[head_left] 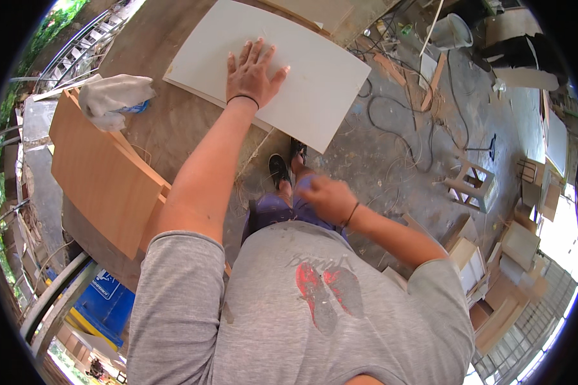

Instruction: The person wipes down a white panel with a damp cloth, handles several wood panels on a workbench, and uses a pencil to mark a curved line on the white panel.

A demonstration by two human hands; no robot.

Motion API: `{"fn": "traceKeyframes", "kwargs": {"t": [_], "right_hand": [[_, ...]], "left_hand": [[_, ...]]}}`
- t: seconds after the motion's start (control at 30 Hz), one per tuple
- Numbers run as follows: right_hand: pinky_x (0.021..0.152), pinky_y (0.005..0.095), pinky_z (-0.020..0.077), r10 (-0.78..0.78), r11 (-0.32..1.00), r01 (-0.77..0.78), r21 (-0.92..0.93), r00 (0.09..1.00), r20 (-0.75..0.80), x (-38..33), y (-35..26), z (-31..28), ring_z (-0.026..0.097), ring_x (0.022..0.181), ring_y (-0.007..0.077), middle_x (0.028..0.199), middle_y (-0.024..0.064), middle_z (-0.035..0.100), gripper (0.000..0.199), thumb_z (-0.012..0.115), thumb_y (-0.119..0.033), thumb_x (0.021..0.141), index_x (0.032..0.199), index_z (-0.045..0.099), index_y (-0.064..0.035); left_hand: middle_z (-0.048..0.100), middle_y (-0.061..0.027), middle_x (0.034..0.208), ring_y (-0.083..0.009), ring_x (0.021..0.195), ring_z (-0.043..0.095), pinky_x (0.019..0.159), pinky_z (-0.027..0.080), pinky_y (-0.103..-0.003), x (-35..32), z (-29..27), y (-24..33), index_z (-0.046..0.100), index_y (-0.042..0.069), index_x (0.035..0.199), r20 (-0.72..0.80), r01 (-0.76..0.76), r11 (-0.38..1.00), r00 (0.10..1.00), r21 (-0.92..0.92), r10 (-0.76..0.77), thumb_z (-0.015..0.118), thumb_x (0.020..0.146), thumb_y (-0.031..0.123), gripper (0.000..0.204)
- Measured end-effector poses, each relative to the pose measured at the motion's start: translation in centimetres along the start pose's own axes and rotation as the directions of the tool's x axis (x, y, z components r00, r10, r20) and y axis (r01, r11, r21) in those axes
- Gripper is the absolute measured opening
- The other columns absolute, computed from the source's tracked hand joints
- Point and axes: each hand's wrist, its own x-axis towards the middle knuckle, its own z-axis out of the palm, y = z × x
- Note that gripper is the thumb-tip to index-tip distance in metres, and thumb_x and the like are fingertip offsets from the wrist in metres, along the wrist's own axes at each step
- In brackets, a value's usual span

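In the head view, the left hand (252,72) lay flat on the large pale grey rectangular board (302,83), fingers spread apart and palm down, gripping nothing. The board rested on the brown dusty table (167,128), its near corner overhanging the table's edge above the person's black shoes (279,168). The right hand (324,197) hung below that corner, near the person's waist, blurred; whether its fingers were curled together or held something, I cannot tell.

To steady the board well, the palm would best have pressed straight down near the board's middle, so the sheet neither slid on the dusty top nor tipped at its overhanging corner; that is a judgement from how it lay.

The board looked smooth, matte and thin, with straight-cut edges. Left of the board, a crumpled grey cloth (112,96) lay upon tan wooden panels (103,173) with a fine, even grain. Right of the board, the concrete floor (404,160) was littered with black cables (392,115), wood offcuts and sawdust, and a small wooden stool (472,183) stood further right.
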Motion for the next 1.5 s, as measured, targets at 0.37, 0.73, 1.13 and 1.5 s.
{"fn": "traceKeyframes", "kwargs": {"t": [0.37, 0.73, 1.13, 1.5], "right_hand": [[0.061, 0.0411, 0.0518, -0.016, 0.997, 0.013, -0.077, 0.999, -0.035, 0.8, 3.3, 0.4, 0.06, 0.077, 0.0305, 0.087, 0.011, 0.058, 0.03, 0.053, -0.007, 0.079, 0.105, 0.061, -0.0175], [0.062, 0.0426, 0.0505, 0.089, 0.985, -0.117, -0.129, 0.975, -0.205, 3.5, 5.8, -2.8, 0.06, 0.081, 0.0289, 0.08, 0.0094, 0.055, 0.029, 0.053, -0.01, 0.079, 0.105, 0.063, -0.0172], [0.061, 0.0384, 0.0526, 0.101, 0.978, -0.138, -0.156, 0.97, -0.22, 3.1, 5.6, -3.3, 0.06, 0.079, 0.0286, 0.078, 0.0081, 0.055, 0.02, 0.057, -0.013, 0.078, 0.097, 0.061, -0.0171], [0.063, 0.0397, 0.0519, 0.125, 0.981, -0.145, -0.131, 0.981, -0.151, 3.1, 4.6, -4.6, 0.06, 0.08, 0.0282, 0.081, 0.0074, 0.057, 0.021, 0.061, -0.015, 0.074, 0.095, 0.061, -0.0187]], "left_hand": [[0.03, -0.0003, 0.151, -0.0187, 0.142, 0.021, 0.116, 0.012, -0.044, 0.0, -0.1, 0.2, 0.043, 0.025, 0.139, 0.002, 0.013, 0.999, 1.0, -0.047, -0.013, 0.044, 0.089, 0.057, 0.059], [0.03, 0.0006, 0.151, -0.0182, 0.141, 0.022, 0.115, 0.013, -0.045, 0.3, -0.2, 0.1, 0.045, 0.025, 0.138, -0.002, -0.002, 1.0, 1.0, -0.029, 0.002, 0.045, 0.09, 0.054, 0.056], [0.031, 0.0007, 0.151, -0.019, 0.141, 0.024, 0.114, 0.014, -0.047, 0.3, -0.1, 0.2, 0.045, 0.026, 0.138, -0.011, -0.033, 0.999, 0.999, -0.001, 0.033, 0.046, 0.09, 0.051, 0.054], [0.029, 0.0008, 0.152, -0.0194, 0.141, 0.022, 0.116, 0.011, -0.048, 0.1, 0.0, -0.1, 0.043, 0.026, 0.139, 0.013, -0.03, 1.0, 0.999, 0.008, 0.03, 0.041, 0.091, 0.053, 0.055]]}}
